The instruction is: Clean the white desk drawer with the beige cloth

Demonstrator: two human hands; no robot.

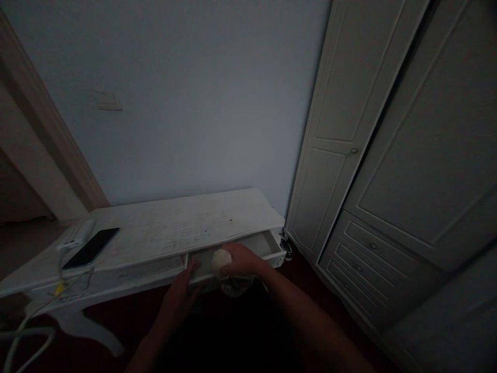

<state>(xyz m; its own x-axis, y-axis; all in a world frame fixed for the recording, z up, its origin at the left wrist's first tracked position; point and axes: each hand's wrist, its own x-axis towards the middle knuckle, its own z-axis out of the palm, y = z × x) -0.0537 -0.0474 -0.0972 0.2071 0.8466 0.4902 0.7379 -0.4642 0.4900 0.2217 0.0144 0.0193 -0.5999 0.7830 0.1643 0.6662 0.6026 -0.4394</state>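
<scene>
A shallow white drawer (267,243) is pulled out from the right part of a white table (166,220). My right hand (241,260) is closed around a pale wadded cloth (220,260) over the drawer's front. Under that hand hangs a greyish part, too dark to tell whether it belongs to the cloth. At the left end of the drawer, my left hand (182,287) grips the drawer's front edge, thumb on the inside and fingers low in shadow. Part of the drawer's inside is hidden behind the right hand.
A dark phone (92,247) lies on the table's left side, beside a white box-like device (77,234) with cables (58,292) hanging off the edge. A white wardrobe (330,171) stands close on the right. Behind the table rises a blue-grey wall (194,103).
</scene>
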